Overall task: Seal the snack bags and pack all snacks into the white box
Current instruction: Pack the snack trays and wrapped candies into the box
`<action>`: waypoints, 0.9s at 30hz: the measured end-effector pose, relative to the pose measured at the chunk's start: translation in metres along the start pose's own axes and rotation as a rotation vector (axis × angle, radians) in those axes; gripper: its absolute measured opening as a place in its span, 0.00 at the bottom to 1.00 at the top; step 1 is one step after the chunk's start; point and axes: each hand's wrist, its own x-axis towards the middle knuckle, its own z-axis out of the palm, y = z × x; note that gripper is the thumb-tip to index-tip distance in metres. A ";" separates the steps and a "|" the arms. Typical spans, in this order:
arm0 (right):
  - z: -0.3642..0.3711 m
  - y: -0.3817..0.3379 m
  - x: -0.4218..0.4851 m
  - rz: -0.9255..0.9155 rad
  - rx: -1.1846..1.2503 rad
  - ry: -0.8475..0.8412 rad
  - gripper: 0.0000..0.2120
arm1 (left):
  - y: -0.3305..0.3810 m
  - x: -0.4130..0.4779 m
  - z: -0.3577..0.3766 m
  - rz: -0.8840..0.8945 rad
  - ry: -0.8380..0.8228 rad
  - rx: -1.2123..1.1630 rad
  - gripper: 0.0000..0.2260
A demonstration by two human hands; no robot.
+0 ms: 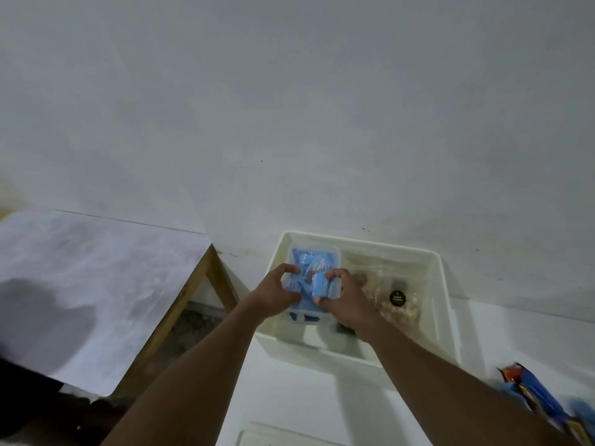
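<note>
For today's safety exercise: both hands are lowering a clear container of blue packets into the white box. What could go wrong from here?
1. The clear plastic container of blue packets looks open-topped; if the left hand or right hand tilts it, packets may spill.
2. It could land on and crush the clear bag of pale snacks beside it in the white plastic box.
3. The colourful blue snack bag lies outside and might be forgotten.

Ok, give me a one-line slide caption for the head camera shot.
Both hands lower a clear container of blue snack packets into the white box beside a bagged snack.
</note>
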 end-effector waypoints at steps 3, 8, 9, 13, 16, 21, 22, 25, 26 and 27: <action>0.013 0.015 0.020 0.032 -0.012 -0.026 0.23 | -0.018 0.027 0.003 -0.008 0.026 0.100 0.25; 0.028 0.037 0.031 0.133 -0.077 -0.085 0.24 | -0.043 0.039 0.013 -0.060 0.027 0.284 0.24; 0.028 0.040 0.031 0.148 -0.109 -0.107 0.24 | -0.048 0.040 0.015 -0.061 0.009 0.338 0.25; 0.024 0.043 0.025 0.170 -0.199 -0.179 0.24 | -0.048 0.031 0.021 -0.037 -0.061 0.483 0.27; 0.010 0.031 0.015 0.163 -0.221 -0.182 0.22 | -0.030 0.025 0.026 -0.013 -0.064 0.533 0.25; -0.040 0.005 -0.015 0.066 -0.262 -0.081 0.11 | 0.005 0.013 0.045 0.051 0.051 0.567 0.26; -0.054 0.001 -0.023 0.038 -0.277 -0.057 0.10 | 0.016 0.007 0.054 0.061 0.060 0.559 0.26; -0.099 0.000 -0.055 -0.005 -0.258 0.037 0.09 | 0.045 -0.013 0.093 0.166 0.084 0.509 0.25; -0.114 0.004 -0.066 -0.017 -0.245 0.080 0.09 | 0.054 -0.022 0.109 0.205 0.087 0.493 0.24; -0.131 0.009 -0.078 -0.031 -0.240 0.129 0.08 | 0.061 -0.029 0.127 0.255 0.094 0.479 0.22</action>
